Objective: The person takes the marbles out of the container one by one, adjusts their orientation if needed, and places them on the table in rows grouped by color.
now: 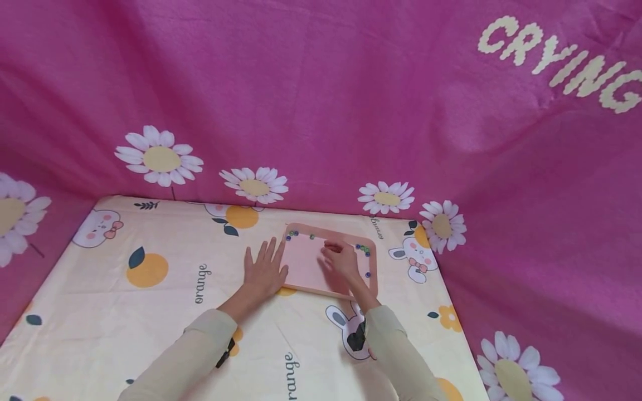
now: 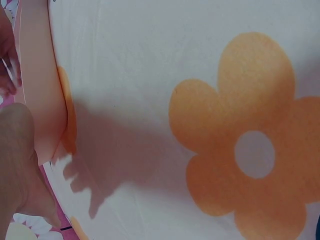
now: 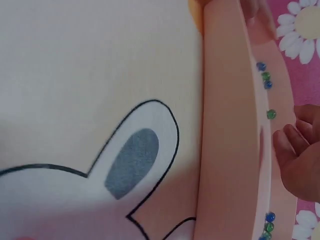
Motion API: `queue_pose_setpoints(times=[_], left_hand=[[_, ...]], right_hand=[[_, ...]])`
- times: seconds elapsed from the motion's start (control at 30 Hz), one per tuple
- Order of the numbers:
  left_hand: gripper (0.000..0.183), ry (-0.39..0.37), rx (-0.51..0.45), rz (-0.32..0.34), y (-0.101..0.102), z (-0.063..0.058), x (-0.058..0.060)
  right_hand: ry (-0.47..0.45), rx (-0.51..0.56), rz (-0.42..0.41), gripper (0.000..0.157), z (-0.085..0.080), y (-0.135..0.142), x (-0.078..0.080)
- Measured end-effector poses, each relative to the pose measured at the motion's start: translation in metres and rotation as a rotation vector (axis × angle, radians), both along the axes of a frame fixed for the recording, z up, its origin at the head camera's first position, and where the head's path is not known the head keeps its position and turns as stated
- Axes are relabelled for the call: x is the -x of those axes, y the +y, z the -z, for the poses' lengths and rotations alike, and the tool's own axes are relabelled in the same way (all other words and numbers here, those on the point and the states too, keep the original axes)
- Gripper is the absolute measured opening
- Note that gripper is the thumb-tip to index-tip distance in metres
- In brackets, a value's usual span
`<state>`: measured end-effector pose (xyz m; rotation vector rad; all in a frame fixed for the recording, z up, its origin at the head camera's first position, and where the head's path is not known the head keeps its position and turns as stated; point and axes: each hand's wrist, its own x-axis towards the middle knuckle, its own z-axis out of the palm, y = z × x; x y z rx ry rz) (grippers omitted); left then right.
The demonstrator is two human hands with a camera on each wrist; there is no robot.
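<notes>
A shallow pink tray (image 1: pixel 308 273) with rounded corners lies on the patterned cloth, with blue and green glass marbles inside it. My left hand (image 1: pixel 264 270) rests at the tray's left edge, fingers spread, thumb against the side. Over the tray's middle is my right hand (image 1: pixel 341 260), its fingers loosely bent; no object shows between them in the right wrist view. A lone green marble (image 3: pixel 271 114) lies near those fingertips. Other marbles gather at the far left corner and the far right corner (image 1: pixel 363 248), and one blue marble (image 1: pixel 368 274) sits by the right wall.
The table cloth (image 1: pixel 165 317) is cream, printed with oranges, rabbits and words. Behind and along both sides hangs a magenta curtain (image 1: pixel 311 100) with daisies. The tray's raised wall (image 3: pixel 225 125) stands between the near cloth and the marbles.
</notes>
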<state>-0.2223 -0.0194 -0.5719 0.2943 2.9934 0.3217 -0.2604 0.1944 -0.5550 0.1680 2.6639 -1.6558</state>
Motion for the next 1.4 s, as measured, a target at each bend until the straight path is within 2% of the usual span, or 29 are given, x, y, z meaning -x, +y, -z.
queue_pose_setpoints(times=[0.17, 0.37, 0.6, 0.97, 1.2, 1.4], left_hand=[[0.072, -0.005, 0.002, -0.001, 0.000, 0.000, 0.001], [0.071, 0.005, -0.014, -0.005, 0.000, -0.001, 0.000], [0.071, -0.005, -0.015, -0.009, 0.000, -0.003, -0.002], [0.070, 0.021, 0.001, -0.010, -0.001, -0.001, -0.002], [0.069, 0.006, -0.017, -0.009, -0.003, 0.001, -0.001], [0.068, 0.022, -0.001, -0.001, -0.002, 0.001, -0.001]], right_hand=[[-0.065, -0.071, 0.021, 0.020, 0.009, -0.009, 0.012], [-0.110, -0.006, 0.045, 0.020, 0.019, -0.016, 0.021], [-0.092, -0.005, 0.111, 0.019, 0.028, -0.021, 0.029], [-0.013, -0.127, 0.118, 0.019, 0.030, -0.033, 0.043], [0.000, -0.183, 0.135, 0.011, 0.028, -0.042, 0.048], [-0.013, -0.189, 0.204, 0.005, 0.027, -0.049, 0.048]])
